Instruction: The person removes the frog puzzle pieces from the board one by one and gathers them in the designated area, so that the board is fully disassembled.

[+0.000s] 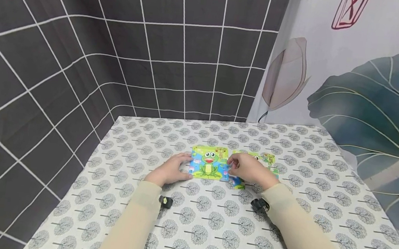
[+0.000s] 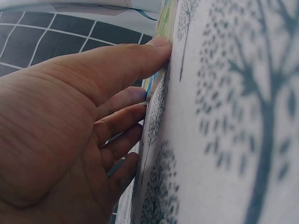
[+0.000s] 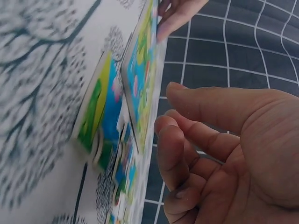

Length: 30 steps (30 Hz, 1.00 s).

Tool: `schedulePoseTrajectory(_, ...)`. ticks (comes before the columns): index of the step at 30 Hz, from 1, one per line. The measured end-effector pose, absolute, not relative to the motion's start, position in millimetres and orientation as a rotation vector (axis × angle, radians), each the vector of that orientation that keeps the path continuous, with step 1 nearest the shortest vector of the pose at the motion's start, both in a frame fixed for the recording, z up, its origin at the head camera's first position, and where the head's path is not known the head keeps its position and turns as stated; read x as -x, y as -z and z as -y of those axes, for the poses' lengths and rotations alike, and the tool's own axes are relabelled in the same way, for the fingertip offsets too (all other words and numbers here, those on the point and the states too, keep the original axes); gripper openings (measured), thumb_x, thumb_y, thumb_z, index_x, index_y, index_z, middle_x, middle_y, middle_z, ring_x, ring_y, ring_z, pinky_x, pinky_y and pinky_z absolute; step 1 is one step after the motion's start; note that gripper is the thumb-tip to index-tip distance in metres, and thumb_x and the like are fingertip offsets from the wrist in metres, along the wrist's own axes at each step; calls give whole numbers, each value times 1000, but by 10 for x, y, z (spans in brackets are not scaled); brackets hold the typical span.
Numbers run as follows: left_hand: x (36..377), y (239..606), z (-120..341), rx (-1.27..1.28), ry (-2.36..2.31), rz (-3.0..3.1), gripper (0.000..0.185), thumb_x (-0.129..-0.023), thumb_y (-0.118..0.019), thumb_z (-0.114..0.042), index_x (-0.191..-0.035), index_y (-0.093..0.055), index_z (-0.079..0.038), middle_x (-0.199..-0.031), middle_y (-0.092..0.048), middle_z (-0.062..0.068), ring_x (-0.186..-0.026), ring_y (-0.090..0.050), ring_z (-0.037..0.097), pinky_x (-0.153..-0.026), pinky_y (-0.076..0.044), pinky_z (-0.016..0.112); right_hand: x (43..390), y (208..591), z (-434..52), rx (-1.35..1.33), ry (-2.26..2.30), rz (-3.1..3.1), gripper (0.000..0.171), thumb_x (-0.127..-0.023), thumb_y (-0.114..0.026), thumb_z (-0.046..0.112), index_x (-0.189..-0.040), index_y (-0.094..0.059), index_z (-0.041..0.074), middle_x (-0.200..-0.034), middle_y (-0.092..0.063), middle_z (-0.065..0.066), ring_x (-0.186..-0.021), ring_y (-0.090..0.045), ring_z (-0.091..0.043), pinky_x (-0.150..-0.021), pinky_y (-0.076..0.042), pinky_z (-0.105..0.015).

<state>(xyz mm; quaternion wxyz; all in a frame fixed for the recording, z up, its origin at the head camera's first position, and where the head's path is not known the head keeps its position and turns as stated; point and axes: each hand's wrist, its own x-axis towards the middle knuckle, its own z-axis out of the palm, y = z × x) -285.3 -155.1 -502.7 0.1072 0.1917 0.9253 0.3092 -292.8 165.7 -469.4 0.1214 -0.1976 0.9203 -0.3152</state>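
Observation:
A square frog picture board point(image 1: 210, 164) lies flat on the patterned tablecloth. At its left edge rests my left hand point(image 1: 171, 169), thumb near the lower corner and the other fingers spread along the side; the left wrist view shows the thumb point(image 2: 161, 46) touching it. My right hand point(image 1: 249, 169) hovers just off the board's right edge. Its fingers point(image 3: 170, 149) are loosely bent with nothing between them. Below that hand lies a loose puzzle piece point(image 3: 100, 107) in blue, yellow and green. More puzzle pieces point(image 1: 268, 159) with similar printing are partly hidden behind the right hand.
The white tablecloth point(image 1: 195, 229) with grey tree prints covers the table. A dark curtain with white grid lines point(image 1: 163, 55) hangs at the back and left. On the right hangs a pale curtain point(image 1: 307, 103) with leaf prints. Each wrist bears a small black device point(image 1: 165, 202).

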Motion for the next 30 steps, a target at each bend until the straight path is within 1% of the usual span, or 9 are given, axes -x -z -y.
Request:
schedulePoseTrajectory(6,2856,5020,1548,-566,-918,-2721,77,-89,-84,-35,-155,-51,-16,-167,-38,1,-155,-29,30,-126,-22,55,2980,4681,-1517,609,918,-2677,33,-89,-82,11,-119,-71,2,-86,-65,0,-74,-60,-16,-74,-55,-35)
schedulePoseTrajectory(12,2850,5018,1548,-558,-919,-2719,77,-88,-84,-35,-156,-51,-16,-167,-38,0,-155,-28,30,-127,-22,55,3023,4687,-1348,621,901,-2668,32,-89,-80,11,-120,-73,5,-89,-65,1,-77,-59,-16,-74,-55,-35)
schedulePoseTrajectory(17,2847,5021,1546,-563,-922,-2715,77,-89,-84,-34,-156,-51,-16,-167,-37,1,-155,-29,30,-127,-22,55,3041,4694,-1221,604,869,-2682,33,-89,-79,13,-122,-74,11,-89,-66,3,-74,-60,-16,-70,-55,-34)
schedulePoseTrajectory(20,2854,5024,1543,-567,-915,-2721,77,-89,-84,-34,-155,-51,-16,-167,-37,1,-155,-29,29,-126,-22,54,3040,4685,-1150,593,893,-2663,36,-87,-81,13,-123,-74,10,-88,-66,1,-73,-60,-16,-69,-55,-34)
schedulePoseTrajectory(24,2859,5029,1543,-568,-917,-2722,76,-89,-84,-34,-155,-52,-16,-167,-37,1,-155,-29,29,-126,-23,55,3040,4699,-1074,585,903,-2635,40,-85,-83,12,-123,-73,6,-85,-66,-2,-68,-58,-16,-65,-54,-32)
schedulePoseTrajectory(30,2848,5032,1547,-577,-916,-2724,75,-89,-84,-33,-155,-52,-15,-167,-38,1,-155,-29,29,-127,-23,54,3032,4756,-1025,560,858,-2637,42,-85,-85,15,-124,-72,8,-81,-66,-2,-64,-56,-14,-60,-52,-31)
